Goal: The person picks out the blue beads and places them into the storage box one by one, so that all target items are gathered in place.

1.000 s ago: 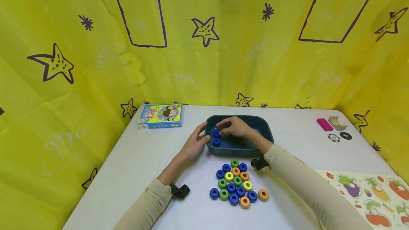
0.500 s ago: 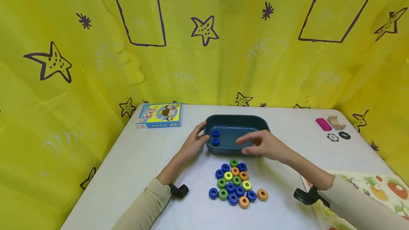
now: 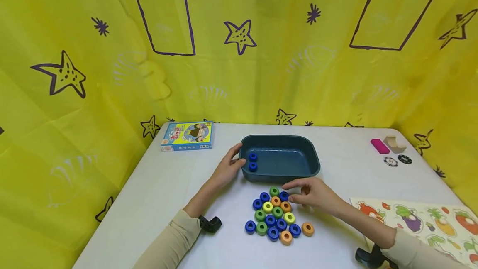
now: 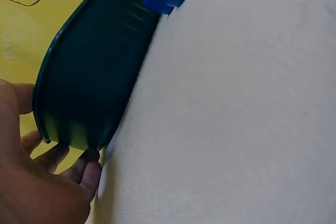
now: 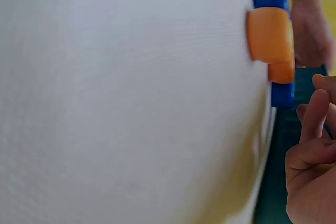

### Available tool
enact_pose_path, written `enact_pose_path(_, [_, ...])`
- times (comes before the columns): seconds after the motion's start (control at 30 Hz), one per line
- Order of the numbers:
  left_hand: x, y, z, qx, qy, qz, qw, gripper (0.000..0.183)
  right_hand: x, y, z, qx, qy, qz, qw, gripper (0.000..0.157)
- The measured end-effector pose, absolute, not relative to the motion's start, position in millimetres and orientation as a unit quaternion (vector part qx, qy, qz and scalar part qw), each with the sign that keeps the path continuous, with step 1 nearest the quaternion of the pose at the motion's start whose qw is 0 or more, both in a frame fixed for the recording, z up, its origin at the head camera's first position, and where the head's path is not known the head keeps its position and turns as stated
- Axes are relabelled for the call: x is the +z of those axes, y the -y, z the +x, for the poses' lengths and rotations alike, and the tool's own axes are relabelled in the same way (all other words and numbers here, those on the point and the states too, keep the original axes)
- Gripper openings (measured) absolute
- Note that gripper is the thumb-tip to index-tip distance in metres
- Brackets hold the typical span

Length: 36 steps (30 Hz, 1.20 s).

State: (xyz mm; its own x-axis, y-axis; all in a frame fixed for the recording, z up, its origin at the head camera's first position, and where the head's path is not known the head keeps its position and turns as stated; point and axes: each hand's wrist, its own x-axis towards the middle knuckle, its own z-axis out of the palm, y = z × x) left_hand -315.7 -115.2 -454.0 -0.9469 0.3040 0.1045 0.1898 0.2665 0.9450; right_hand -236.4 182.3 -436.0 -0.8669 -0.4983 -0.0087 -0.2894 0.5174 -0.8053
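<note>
A dark teal tray stands on the table, with two blue beads inside at its left end. My left hand grips the tray's left end, thumb on the rim; in the left wrist view its fingers lie along the tray's outer wall. Below the tray is a cluster of blue, green, orange and yellow ring-shaped beads. Beside the cluster's upper right is my right hand, thumb and forefinger apart around the near side of a blue bead. I cannot tell whether they touch it.
A blue and yellow box lies at the back left. At the back right are a pink block, a wooden arch block and two poker chips. A sheet of fruit and vegetable pictures lies at the front right.
My right hand has come out of the tray, away from the two blue beads, and moved down and right to the bead cluster. The left hand stays on the tray.
</note>
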Motion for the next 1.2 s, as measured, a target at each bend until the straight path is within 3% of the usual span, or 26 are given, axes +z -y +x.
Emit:
enact_pose_path(0.4, [-460, 114, -319, 0.585, -0.796, 0.148, 0.048, 0.055, -454, -183, -247, -0.439, -0.851, -0.25, 0.144, 0.027])
enact_pose_path(0.6, [-450, 115, -315, 0.593, -0.788, 0.156, 0.06, 0.056, -454, -186, -246, -0.411, -0.871, -0.243, 0.12, 0.024])
enact_pose_path(0.93, [-425, 116, -299, 0.584, -0.793, 0.163, 0.061, 0.056, -399, -181, -234, -0.425, -0.873, -0.23, 0.069, 0.026])
enact_pose_path(1.07, [-425, 116, -299, 0.583, -0.794, 0.161, 0.064, 0.056, -377, -168, -252, -0.457, -0.854, -0.243, 0.056, 0.027])
enact_pose_path(1.2, [-425, 115, -298, 0.584, -0.794, 0.154, 0.071, 0.056, -387, -160, -289, -0.46, -0.847, -0.259, 0.054, 0.026])
